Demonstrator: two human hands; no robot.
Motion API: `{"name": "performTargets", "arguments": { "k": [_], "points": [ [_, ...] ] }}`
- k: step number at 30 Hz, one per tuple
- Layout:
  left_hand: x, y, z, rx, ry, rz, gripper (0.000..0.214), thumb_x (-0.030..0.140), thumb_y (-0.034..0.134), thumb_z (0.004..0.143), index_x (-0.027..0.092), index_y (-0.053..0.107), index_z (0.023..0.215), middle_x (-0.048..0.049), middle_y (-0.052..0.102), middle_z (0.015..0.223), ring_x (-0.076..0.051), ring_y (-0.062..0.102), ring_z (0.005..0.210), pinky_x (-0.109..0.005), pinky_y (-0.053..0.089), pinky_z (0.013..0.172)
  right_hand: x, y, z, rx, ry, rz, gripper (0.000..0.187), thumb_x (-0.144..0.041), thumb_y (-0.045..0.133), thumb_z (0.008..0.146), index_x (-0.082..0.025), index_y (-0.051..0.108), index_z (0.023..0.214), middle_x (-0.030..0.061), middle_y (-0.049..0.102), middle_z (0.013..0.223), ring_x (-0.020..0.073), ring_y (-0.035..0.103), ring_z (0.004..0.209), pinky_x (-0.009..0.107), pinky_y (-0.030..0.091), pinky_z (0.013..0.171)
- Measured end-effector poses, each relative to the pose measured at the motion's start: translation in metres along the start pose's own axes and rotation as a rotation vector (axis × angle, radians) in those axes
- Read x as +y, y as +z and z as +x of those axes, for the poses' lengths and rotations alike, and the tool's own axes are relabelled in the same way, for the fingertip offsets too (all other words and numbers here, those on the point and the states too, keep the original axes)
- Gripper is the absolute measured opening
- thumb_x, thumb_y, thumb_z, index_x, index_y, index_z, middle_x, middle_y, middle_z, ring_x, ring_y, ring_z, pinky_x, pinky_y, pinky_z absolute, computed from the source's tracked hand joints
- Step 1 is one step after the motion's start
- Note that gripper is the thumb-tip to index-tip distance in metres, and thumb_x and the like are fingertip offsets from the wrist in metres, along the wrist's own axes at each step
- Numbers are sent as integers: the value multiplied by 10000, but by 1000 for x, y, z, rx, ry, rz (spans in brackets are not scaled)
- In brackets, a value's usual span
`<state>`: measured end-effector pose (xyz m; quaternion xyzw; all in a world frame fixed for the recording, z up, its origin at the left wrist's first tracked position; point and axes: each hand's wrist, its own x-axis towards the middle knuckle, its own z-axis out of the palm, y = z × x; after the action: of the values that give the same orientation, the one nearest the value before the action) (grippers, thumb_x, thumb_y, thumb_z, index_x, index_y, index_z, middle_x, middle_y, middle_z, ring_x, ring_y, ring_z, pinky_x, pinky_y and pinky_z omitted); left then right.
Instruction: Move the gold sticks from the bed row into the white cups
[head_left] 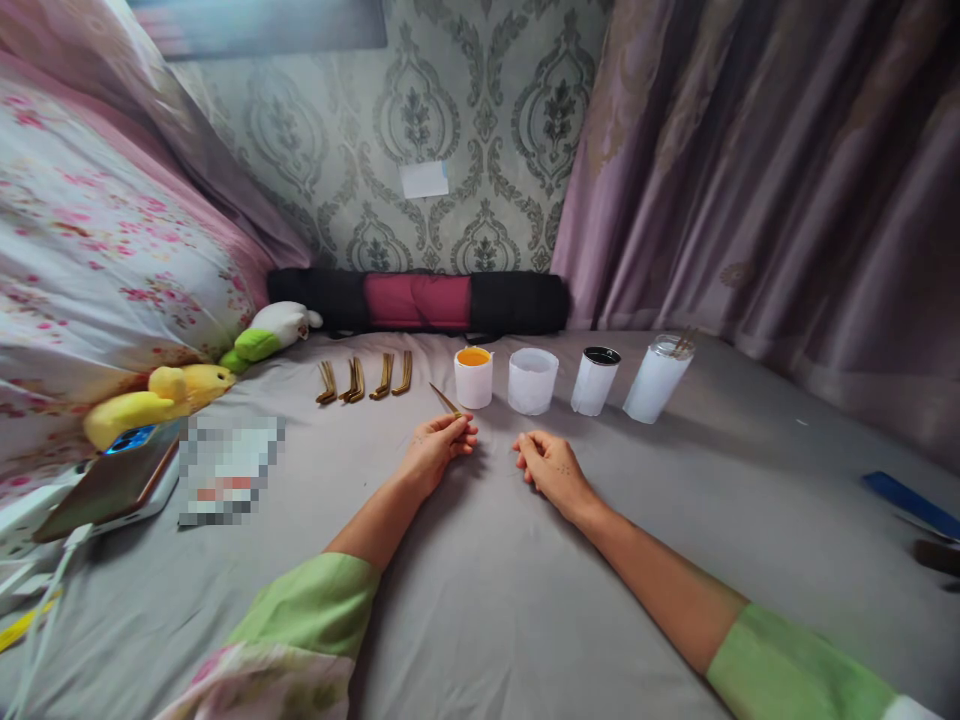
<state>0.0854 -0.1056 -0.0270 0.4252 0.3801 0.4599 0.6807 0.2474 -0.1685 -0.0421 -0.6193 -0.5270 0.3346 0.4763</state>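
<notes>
The thin golden stick [445, 399] was slim, metallic-looking and straight. It was pinched at its lower end in the fingertips of the left hand [439, 445], and its free end slanted up and to the left, just short of the white cup [473, 380] with orange filling. What kind of tool it was could not be made out, and its held end was hidden by the fingers.

The left hand rested on the grey bed sheet [480, 600], which was smooth and faintly creased, with the wrist bent and the forearm stretched forward. The right hand [549, 467] lay near it, knuckles up, fingers loosely curled and gripping nothing.

Beyond the hands stood a row of cylinders: the white cup, a frosted translucent cup [532, 381], a dark-rimmed cup [595, 382] and a leaning clear-topped cup [657, 380] whose contents were hard to read. To the left lay four bent golden pieces [365, 379]. Behind lay a black and maroon roll [418, 301], and soft plush toys [159, 396] sat at the left.
</notes>
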Motion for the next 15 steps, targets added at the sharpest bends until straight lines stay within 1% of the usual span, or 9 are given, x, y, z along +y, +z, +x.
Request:
{"name": "performTargets", "arguments": {
  "k": [9, 15],
  "points": [
    [-6, 0, -3, 20, 112, 148, 300, 302, 608, 664, 97, 580, 882, -50, 600, 699, -89, 552, 550, -201, 444, 494, -2, 0, 0, -11, 10, 26, 327, -427, 403, 758, -145, 567, 760, -3, 531, 568, 54, 441, 384, 148, 316, 328],
    [-5, 2, -6, 30, 181, 232, 320, 327, 581, 673, 109, 581, 907, -42, 596, 708, -90, 542, 543, -203, 426, 477, 2, -1, 0, -26, 10, 42, 331, -433, 390, 763, -155, 567, 784, -6, 524, 584, 56, 442, 391, 147, 306, 313]
  ]
}}
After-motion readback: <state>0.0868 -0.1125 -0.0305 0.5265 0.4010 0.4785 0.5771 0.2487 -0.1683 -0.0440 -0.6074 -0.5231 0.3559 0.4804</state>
